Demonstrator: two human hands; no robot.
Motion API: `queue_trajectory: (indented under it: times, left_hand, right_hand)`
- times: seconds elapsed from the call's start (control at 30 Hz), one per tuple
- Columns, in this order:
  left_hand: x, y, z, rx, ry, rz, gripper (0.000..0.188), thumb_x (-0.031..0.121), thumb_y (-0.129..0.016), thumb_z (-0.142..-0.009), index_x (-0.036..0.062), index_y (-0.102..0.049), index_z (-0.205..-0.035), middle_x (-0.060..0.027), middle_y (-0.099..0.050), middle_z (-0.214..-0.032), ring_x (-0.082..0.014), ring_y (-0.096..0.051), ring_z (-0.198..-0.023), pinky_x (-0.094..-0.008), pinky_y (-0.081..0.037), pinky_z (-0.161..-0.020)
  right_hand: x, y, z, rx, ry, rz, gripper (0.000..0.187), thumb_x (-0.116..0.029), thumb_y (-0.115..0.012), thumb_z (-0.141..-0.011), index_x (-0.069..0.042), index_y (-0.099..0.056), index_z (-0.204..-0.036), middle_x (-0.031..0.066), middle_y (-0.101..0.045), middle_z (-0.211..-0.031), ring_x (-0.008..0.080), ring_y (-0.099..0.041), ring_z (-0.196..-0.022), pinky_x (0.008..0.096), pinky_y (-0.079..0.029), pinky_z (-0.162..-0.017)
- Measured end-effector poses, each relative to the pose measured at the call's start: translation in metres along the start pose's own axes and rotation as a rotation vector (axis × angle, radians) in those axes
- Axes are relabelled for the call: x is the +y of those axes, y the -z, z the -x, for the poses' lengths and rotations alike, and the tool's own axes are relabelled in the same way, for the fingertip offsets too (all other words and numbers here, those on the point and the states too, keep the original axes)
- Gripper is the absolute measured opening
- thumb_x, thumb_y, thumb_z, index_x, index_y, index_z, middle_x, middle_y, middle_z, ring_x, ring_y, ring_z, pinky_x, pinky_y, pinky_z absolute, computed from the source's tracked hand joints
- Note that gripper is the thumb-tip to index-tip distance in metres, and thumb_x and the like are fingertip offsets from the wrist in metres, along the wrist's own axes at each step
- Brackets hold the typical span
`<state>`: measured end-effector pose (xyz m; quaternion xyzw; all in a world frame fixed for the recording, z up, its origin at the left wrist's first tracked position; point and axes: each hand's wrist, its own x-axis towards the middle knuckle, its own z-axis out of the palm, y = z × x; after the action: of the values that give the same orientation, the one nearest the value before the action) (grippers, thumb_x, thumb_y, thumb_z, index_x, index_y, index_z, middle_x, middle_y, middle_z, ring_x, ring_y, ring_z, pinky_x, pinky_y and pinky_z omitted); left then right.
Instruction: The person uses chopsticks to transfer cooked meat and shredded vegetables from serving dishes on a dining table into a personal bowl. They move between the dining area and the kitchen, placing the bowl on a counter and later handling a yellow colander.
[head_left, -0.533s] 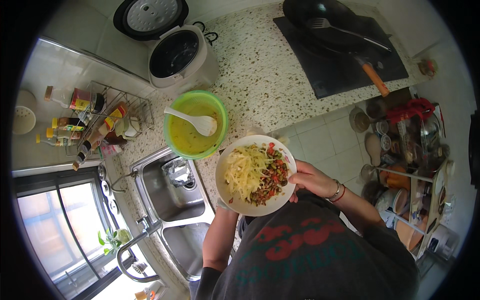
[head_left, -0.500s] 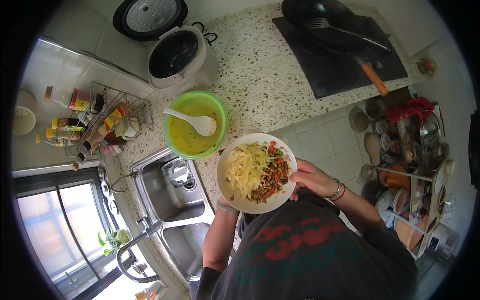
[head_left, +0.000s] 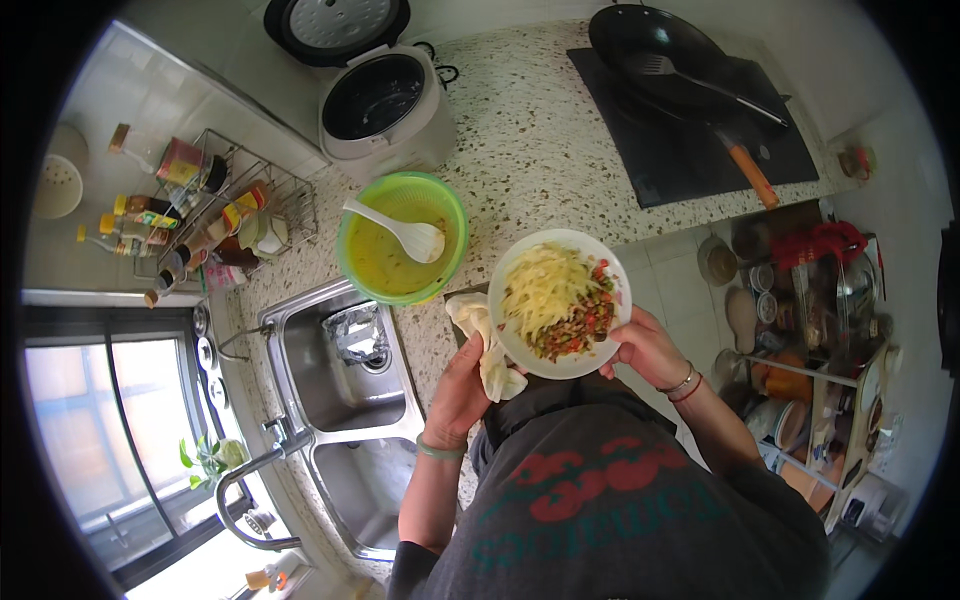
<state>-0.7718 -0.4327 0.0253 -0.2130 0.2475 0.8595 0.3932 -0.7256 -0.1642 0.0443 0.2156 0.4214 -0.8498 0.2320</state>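
My right hand [head_left: 650,350] grips the right edge of a white plate [head_left: 530,363], thumb at the rim and fingers under it. Pale yellow shredded strips [head_left: 543,288] lie across the plate's upper left. Beside them sits a chopped mix of red, green and brown bits [head_left: 580,335]. My left hand [head_left: 457,395] is closed on a crumpled cream cloth [head_left: 493,365], which hangs against or just beside the plate's left edge; whether they touch I cannot tell.
On the speckled counter stand a green basin [head_left: 458,215] with a white rice paddle [head_left: 415,239] and an open rice cooker [head_left: 400,150]. A wok [head_left: 650,40] and metal spatula rest over a black mat. The double sink [head_left: 335,437] is left, a loaded shelf [head_left: 810,365] right.
The plate has shifted right and a little away from me in my right hand. My left hand, earlier hidden behind the plate, now shows left of it with the cloth.
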Motion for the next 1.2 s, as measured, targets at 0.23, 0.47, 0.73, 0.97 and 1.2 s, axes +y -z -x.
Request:
queue_trajectory:
  times: [0.23,0.47,0.73,0.97,1.2]
  left_hand:
    - [0.002,-0.011,-0.018,-0.013,-0.077,-0.069,0.045,0.026,-0.041,-0.104,0.0019,-0.038,-0.142,-0.0128,-0.049,-0.139,-0.0227,-0.050,-0.125,-0.0374,-0.039,-0.108]
    - [0.007,-0.008,-0.061,-0.021,-0.068,-0.101,0.041,0.024,-0.042,-0.103,0.0015,-0.043,-0.138,-0.0088,-0.058,-0.127,-0.0187,-0.059,-0.113,-0.0313,-0.051,-0.093]
    - [0.007,-0.002,-0.184,-0.024,-0.142,-0.135,0.047,0.030,-0.047,-0.102,0.0074,-0.036,-0.142,-0.0078,-0.058,-0.120,-0.0146,-0.061,-0.101,-0.0283,-0.054,-0.082]
    - [0.000,0.040,-0.212,0.121,-0.203,-0.471,0.062,0.044,-0.045,-0.101,-0.0001,-0.035,-0.143,-0.0117,-0.056,-0.128,-0.0173,-0.059,-0.105,-0.0307,-0.048,-0.090]
    - [0.021,-0.022,-0.104,0.322,-0.204,-0.511,0.062,0.050,-0.038,-0.101,-0.0032,-0.049,-0.132,-0.0112,-0.060,-0.123,-0.0166,-0.058,-0.111,-0.0306,-0.046,-0.094]
  right_hand:
    - [-0.012,0.003,0.007,-0.031,0.009,0.120,0.041,-0.003,-0.041,-0.091,0.001,-0.036,-0.132,0.0163,-0.062,-0.101,0.0222,-0.065,-0.070,0.0357,-0.056,-0.063]
    - [-0.011,-0.001,0.007,-0.068,-0.086,0.067,0.041,-0.004,-0.042,-0.091,0.001,-0.037,-0.131,0.0148,-0.063,-0.100,0.0214,-0.065,-0.069,0.0349,-0.056,-0.062]
    - [0.000,0.027,-0.012,0.090,0.061,-0.051,0.034,-0.005,-0.042,-0.090,0.001,-0.044,-0.124,0.0153,-0.063,-0.102,0.0237,-0.064,-0.069,0.0358,-0.054,-0.060]
    - [-0.012,0.041,-0.031,0.130,0.116,-0.045,0.036,-0.005,-0.042,-0.090,0.000,-0.043,-0.125,0.0154,-0.064,-0.099,0.0238,-0.064,-0.070,0.0360,-0.052,-0.060]
    - [-0.012,0.030,-0.064,0.031,0.041,0.076,0.038,-0.005,-0.043,-0.090,0.002,-0.042,-0.128,0.0148,-0.064,-0.097,0.0198,-0.066,-0.065,0.0304,-0.057,-0.058]
